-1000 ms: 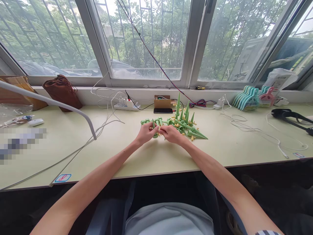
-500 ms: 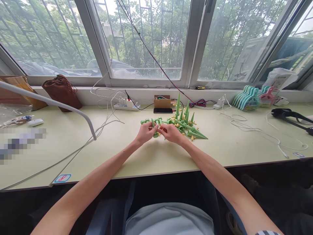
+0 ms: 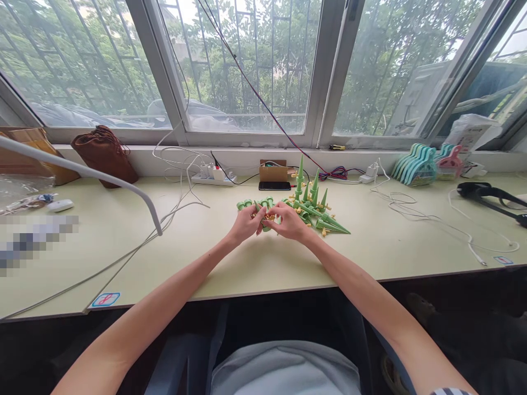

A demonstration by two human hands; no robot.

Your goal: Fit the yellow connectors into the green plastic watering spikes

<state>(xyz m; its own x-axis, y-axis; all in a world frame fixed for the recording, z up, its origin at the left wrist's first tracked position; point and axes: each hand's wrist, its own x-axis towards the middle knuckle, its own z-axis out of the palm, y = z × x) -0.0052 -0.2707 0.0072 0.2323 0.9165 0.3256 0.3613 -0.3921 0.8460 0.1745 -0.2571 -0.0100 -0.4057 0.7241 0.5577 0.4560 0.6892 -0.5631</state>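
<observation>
Near the middle of the desk, my left hand is closed around a green plastic watering spike, most of it covered by the fingers. My right hand meets it from the other side, thumb and forefinger bent around the spike's small yellow valve; the exact contact is partly hidden. Just behind my hands lie several short green caps. Right of them is a pile of green spikes with yellow valves, some standing point up, such as the tall spike, others lying flat.
Behind the pile, a phone lies before a cardboard piece. A power strip and white cables are to the left, with a brown pouch. Teal hangers and a black headset are at right.
My right hand's thumb and forefinger have spread a little and shifted around the valve. The spike in my left hand has turned or tilted slightly. The pile has not moved.
</observation>
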